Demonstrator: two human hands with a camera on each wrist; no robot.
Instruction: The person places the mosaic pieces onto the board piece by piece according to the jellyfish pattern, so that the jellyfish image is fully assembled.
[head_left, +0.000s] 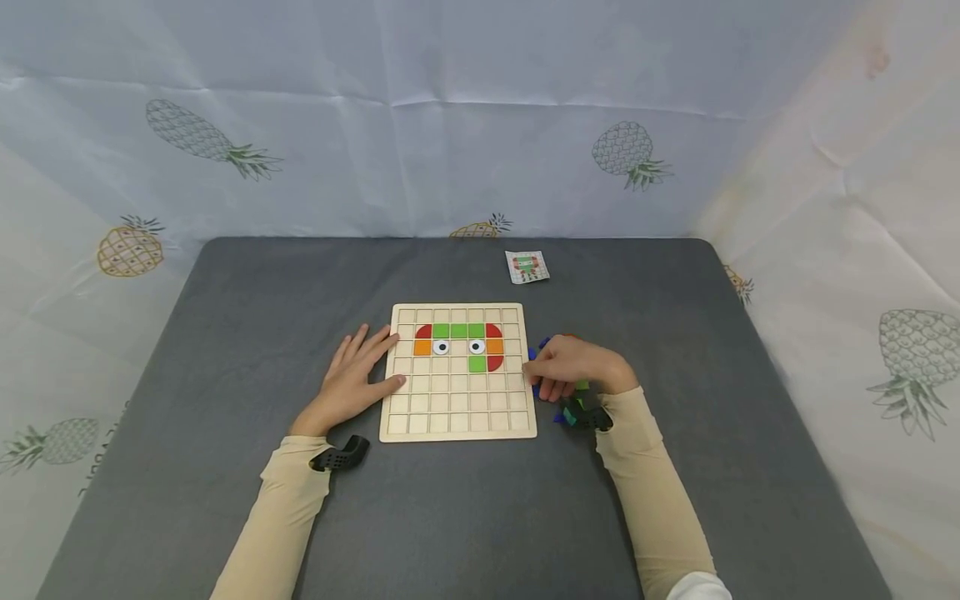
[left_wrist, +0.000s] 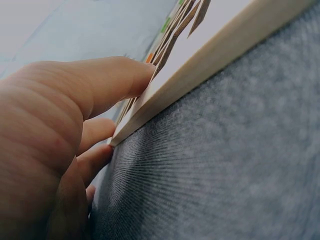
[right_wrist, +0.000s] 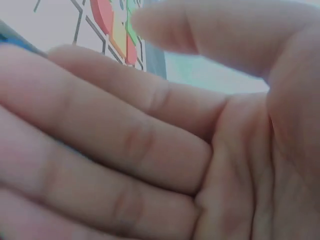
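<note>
A square wooden grid board [head_left: 450, 421] lies flat on the table. Set in its upper cells are several green squares [head_left: 459, 331], orange squares [head_left: 422, 347], rounded red pieces [head_left: 495, 363] and two eye pieces [head_left: 441, 347]. My left hand [head_left: 348, 387] rests at the board's left edge, its thumb [left_wrist: 120, 77] on the rim and its fingers spread. Beside the right edge, my right hand [head_left: 570, 365] hovers over loose coloured pieces and partly hides them. In the right wrist view its thumb [right_wrist: 170, 27] stands apart from the fingers [right_wrist: 110, 125], with no piece showing between them.
Loose blue pieces [head_left: 532, 354], green pieces [head_left: 582, 385] and a teal piece [head_left: 570, 415] lie right of the board, around my right hand. A small printed card [head_left: 527, 267] with a coloured grid figure lies near the far edge of the dark grey table [head_left: 450, 525].
</note>
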